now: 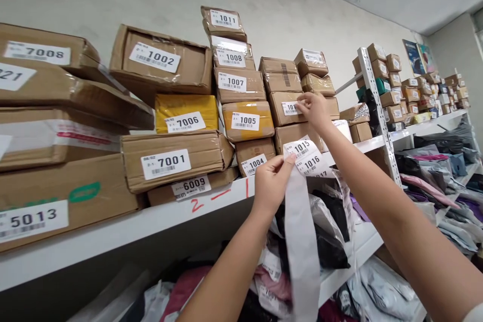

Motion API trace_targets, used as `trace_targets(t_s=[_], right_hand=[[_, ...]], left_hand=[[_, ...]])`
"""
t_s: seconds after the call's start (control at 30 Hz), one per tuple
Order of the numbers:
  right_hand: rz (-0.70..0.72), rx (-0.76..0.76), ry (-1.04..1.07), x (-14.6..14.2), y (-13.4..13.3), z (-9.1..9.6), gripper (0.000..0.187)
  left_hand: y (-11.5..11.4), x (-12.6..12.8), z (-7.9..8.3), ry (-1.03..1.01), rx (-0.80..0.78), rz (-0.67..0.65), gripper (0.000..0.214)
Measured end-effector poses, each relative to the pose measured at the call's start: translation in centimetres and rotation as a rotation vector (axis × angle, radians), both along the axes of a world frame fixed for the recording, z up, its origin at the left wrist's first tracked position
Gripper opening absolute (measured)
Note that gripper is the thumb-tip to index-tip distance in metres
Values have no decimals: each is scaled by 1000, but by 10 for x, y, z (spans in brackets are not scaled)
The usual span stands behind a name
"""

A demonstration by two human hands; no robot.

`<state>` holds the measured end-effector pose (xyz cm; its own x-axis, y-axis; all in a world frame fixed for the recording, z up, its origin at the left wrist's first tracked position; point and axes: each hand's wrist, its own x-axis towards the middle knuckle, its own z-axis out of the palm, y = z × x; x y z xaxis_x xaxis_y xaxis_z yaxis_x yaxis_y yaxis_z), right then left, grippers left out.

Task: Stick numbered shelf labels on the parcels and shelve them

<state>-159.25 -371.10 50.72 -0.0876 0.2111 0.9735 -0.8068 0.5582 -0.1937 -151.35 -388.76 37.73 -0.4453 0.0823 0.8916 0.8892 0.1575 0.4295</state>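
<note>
My left hand [272, 183] is closed in a pinch on a strip of printed labels [306, 163], where 1015 and 1016 can be read. The strip's blank white backing [301, 241] hangs down below it. Up at the stack, my right hand [316, 109] has thumb and forefinger together at the right edge of a white label [289, 108]. That label lies on the front of a brown cardboard box [277, 116], and the fingertips cover its last digits. Beneath it is another brown box [289, 136], partly hidden by the strip.
Labelled boxes stand left on the white shelf [211, 201], among them a yellow parcel [162, 108] and a tall stack topped by box 1011 [209, 25]. A perforated metal post [373, 90] rises at right. Bagged parcels [332, 241] fill lower shelves.
</note>
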Motion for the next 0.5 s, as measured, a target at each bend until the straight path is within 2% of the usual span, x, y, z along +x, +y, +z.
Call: trace_targets(t_s=[0.07, 0.1, 0.13, 0.17, 0.2, 0.23, 0.27, 0.3, 0.37, 0.4, 0.43, 0.47, 0.5], right_hand=[[-85, -57, 101, 12, -4, -16, 51], [-57, -63, 128, 23, -6, -30, 57], [15, -29, 128, 36, -8, -47, 58], [110, 34, 82, 49, -9, -67, 50], [222, 149, -13, 63, -9, -89, 41], [305, 286, -110, 75, -9, -111, 41], [309, 370, -168, 84, -7, -133, 44], [236, 372, -189, 90, -5, -152, 49], [77, 298, -199, 94, 4, -183, 37], [65, 267, -210, 92, 9, -194, 28], [131, 263, -251, 89, 15, -201, 21], [279, 285, -328, 85, 20, -207, 18], [489, 321, -436, 81, 25, -211, 20]], left_hand=[[-5, -3, 1, 72, 22, 53, 44], [-7, -4, 2, 103, 36, 77, 44], [-9, -5, 4, 124, 55, 98, 45], [-10, -5, 5, 130, 75, 110, 44], [-11, -5, 5, 125, 92, 116, 44], [-11, -5, 6, 112, 104, 113, 43], [-12, -4, 6, 97, 110, 105, 42], [-12, -4, 6, 86, 111, 95, 42], [-11, -5, 5, 77, 99, 75, 42], [-11, -5, 4, 74, 86, 60, 42], [-10, -6, 4, 64, 70, 39, 41], [-9, -7, 2, 46, 52, 11, 41], [-7, -8, 1, 18, 38, -21, 40]])
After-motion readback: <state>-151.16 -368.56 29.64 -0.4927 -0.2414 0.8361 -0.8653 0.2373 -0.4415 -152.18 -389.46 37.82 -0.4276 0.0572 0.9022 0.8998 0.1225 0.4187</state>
